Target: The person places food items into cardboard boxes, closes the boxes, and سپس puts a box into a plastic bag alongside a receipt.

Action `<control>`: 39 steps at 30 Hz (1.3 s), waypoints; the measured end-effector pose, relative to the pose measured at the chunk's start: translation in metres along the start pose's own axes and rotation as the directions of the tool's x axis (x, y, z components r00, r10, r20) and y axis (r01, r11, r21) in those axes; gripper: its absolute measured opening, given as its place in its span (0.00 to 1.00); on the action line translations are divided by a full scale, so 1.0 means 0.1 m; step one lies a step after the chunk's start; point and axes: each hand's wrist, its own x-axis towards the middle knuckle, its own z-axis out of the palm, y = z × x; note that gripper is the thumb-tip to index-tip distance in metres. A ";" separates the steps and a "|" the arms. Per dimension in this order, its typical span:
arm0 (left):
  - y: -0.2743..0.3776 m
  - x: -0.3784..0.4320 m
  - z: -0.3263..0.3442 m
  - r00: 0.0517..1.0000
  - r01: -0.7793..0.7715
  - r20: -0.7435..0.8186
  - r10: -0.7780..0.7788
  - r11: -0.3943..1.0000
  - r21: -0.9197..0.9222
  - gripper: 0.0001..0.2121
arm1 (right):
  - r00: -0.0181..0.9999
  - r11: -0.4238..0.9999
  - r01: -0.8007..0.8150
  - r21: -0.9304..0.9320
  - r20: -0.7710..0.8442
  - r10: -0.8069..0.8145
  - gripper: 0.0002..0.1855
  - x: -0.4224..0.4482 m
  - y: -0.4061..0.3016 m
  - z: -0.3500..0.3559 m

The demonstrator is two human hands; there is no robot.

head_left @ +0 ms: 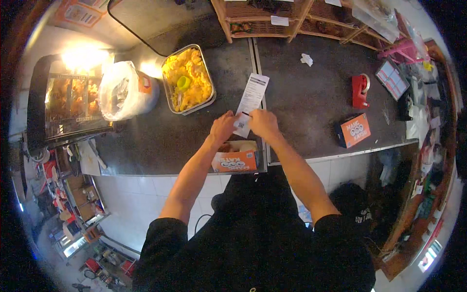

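A long printed paper receipt (255, 87) lies across the dark counter in front of me. My left hand (223, 128) holds the receipt at its lower left edge. Over its right side, my right hand (264, 123) grips a thin dark pen (246, 114), whose tip points left over the paper. Just below both hands stands an open orange food carton (235, 161) near the counter's front edge. Brown and pale food (243, 146) shows inside it, partly hidden by my left hand.
A metal tray of yellow food (190, 60) with a green cup (183, 83) sits behind left. A plastic-lined tub (127, 91) stands beside a lit display case (69, 98). Rightward are a red tape dispenser (359, 91), another orange carton (354, 130) and crumpled tissue (306, 59).
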 end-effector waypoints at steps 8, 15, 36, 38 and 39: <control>-0.16 -0.08 -0.11 0.999 -0.028 0.029 0.033 0.988 -0.151 0.21 | 0.959 0.962 -0.197 0.190 -0.168 0.230 0.13 -0.13 0.24 -0.23; -0.39 -1.33 -0.29 0.688 0.195 -0.445 -0.573 0.737 -0.647 0.13 | 0.748 0.965 -0.173 -0.195 -0.664 0.000 0.16 -0.51 1.14 -0.27; -0.02 -1.47 0.23 0.917 0.107 -0.333 -0.218 0.941 -0.321 0.24 | 0.967 0.970 0.223 -0.101 -0.104 -0.233 0.38 -1.13 -0.14 0.38; -0.01 -1.45 0.25 0.905 -0.098 -0.421 0.051 0.991 -0.090 0.33 | 0.898 0.860 0.409 -0.306 -0.033 -0.438 0.48 -1.12 -0.22 0.41; -0.02 -1.41 0.24 0.938 -0.119 -0.317 0.140 0.989 0.084 0.37 | 0.907 0.837 0.403 -0.371 0.045 -0.418 0.51 -1.11 -0.27 0.39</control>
